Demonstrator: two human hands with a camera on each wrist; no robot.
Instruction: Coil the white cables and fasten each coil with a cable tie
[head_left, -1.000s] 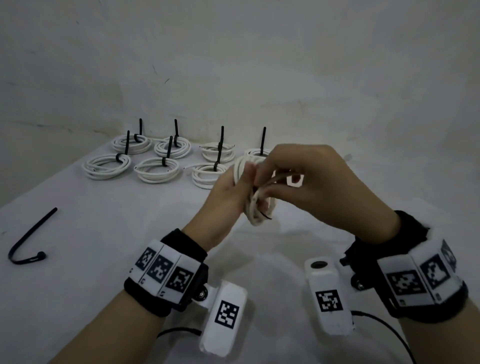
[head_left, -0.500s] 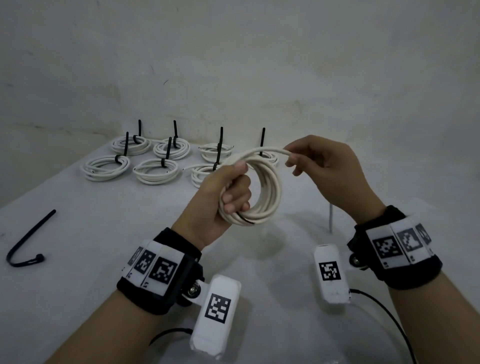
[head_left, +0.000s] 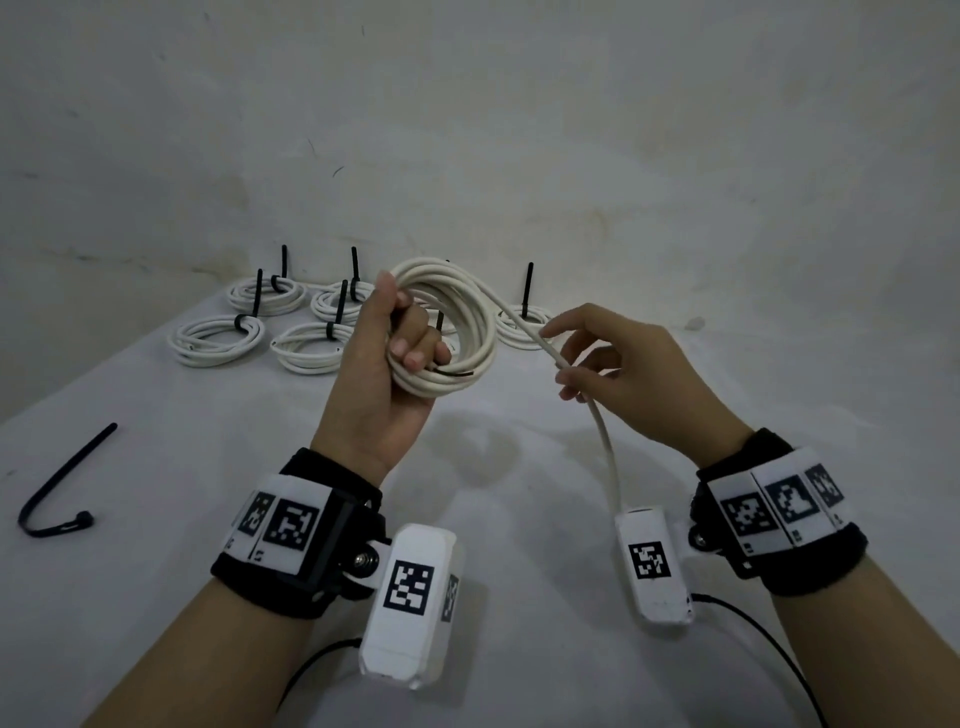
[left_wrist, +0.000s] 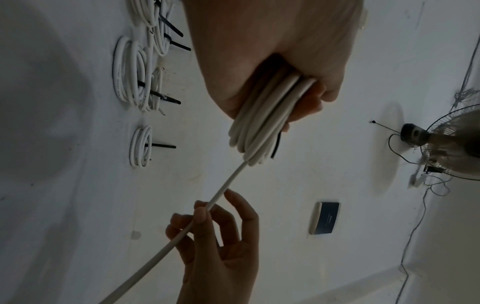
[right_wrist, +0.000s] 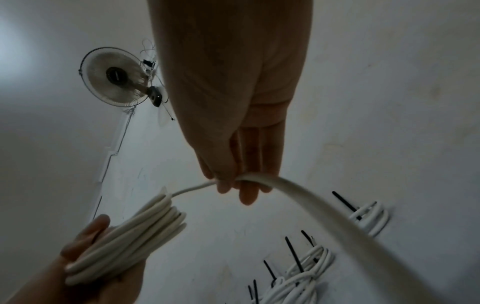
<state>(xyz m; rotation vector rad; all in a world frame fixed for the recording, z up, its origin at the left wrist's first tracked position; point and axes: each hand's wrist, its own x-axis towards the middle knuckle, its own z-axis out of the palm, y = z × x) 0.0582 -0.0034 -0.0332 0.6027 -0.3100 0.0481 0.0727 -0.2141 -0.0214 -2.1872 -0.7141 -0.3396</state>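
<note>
My left hand (head_left: 395, 358) grips a white cable coil (head_left: 462, 332) of several loops, held upright above the table; the coil (left_wrist: 262, 123) runs through its curled fingers, and a dark end pokes out near the fingertips. A free tail (head_left: 602, 431) of the same cable leaves the coil's top, slants down to the right and passes through my right hand (head_left: 582, 358), which pinches it between thumb and fingers (right_wrist: 244, 185). The tail (left_wrist: 182, 232) then hangs toward the table. A loose black cable tie (head_left: 57, 488) lies on the table at the left.
Several tied white coils (head_left: 215, 340) with upright black tie tails sit in rows at the table's far side, against the wall. A wall fan (right_wrist: 114, 79) and a dark wall plate (left_wrist: 326, 219) show in the wrist views. The white table (head_left: 208, 519) stretches toward me.
The left hand has raised and turned the coil so its loops face me. The right hand slid down the tail, moving right and lower, away from the coil.
</note>
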